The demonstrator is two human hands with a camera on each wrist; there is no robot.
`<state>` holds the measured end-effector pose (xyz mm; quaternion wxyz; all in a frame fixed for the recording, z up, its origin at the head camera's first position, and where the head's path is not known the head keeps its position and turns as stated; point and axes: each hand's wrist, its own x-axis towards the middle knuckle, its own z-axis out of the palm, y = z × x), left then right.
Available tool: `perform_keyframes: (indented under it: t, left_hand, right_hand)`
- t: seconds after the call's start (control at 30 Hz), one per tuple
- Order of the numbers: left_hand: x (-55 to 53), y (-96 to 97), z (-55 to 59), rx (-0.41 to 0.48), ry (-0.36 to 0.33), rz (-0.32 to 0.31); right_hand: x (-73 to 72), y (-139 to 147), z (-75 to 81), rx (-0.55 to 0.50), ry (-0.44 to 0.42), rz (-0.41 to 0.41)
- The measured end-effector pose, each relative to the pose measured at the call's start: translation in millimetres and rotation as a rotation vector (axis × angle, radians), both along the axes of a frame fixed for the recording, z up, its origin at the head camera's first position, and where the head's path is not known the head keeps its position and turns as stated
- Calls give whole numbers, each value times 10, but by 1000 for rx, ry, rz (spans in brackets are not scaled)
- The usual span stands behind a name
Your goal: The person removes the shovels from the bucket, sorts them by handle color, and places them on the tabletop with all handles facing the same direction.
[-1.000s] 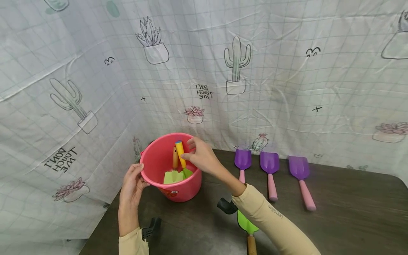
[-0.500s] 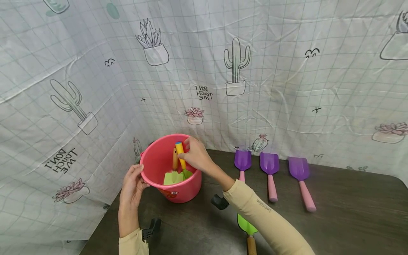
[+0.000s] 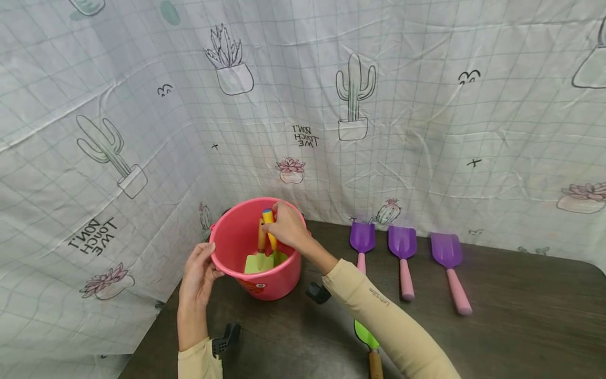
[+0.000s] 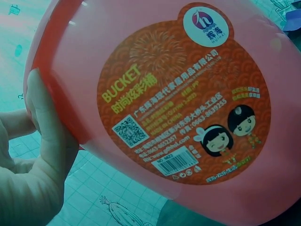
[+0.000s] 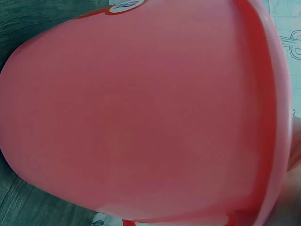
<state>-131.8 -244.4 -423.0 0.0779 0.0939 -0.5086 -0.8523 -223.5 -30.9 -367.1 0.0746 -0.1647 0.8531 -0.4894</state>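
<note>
A pink bucket [image 3: 274, 287] stands tilted slightly toward me on the dark table. My left hand [image 3: 196, 276] grips its left rim; the left wrist view shows those fingers [image 4: 47, 127] beside the bucket's printed label [image 4: 183, 99]. Reaching over the right rim, my right hand [image 3: 290, 227] pinches the blue-tipped yellow handle of a small garden trowel [image 3: 268, 215] inside the bucket. Next to it leans another tool with an orange-yellow handle [image 3: 261, 239]. A pale green blade [image 3: 258, 263] lies low in the bucket. The bucket wall mostly fills the right wrist view, hiding the fingertips.
Right of the bucket lie three purple shovels with pink handles [image 3: 362, 238] [image 3: 402, 243] [image 3: 446, 250]. A bright green trowel with a wooden handle [image 3: 375, 363] lies partly under the right sleeve [image 3: 379, 310]. A cactus-print curtain [image 3: 416, 116] hangs behind the table.
My right hand has moved left and deeper over the bucket, and its thumb has closed on the yellow handle, which has shifted slightly. The left hand stays on the rim.
</note>
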Motion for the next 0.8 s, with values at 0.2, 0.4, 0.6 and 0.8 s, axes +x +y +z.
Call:
perform_keyframes:
  t: [0.2,0.4,0.6,0.8]
  left_hand:
    - [3,-9,8,16,1,-6]
    - [-2,-5,-3,9,5,-6]
    - [-7,-22,-12,21,20,-18]
    - [-4,-25,-10,28,25,-19]
  right_hand:
    - [-43,-24,-9,42,-6,-15]
    - [-97,-54,-21,77,2,-23]
    - [-175,-103,-38,132,21,-17]
    - [-230,-152,-61,172,5,-23]
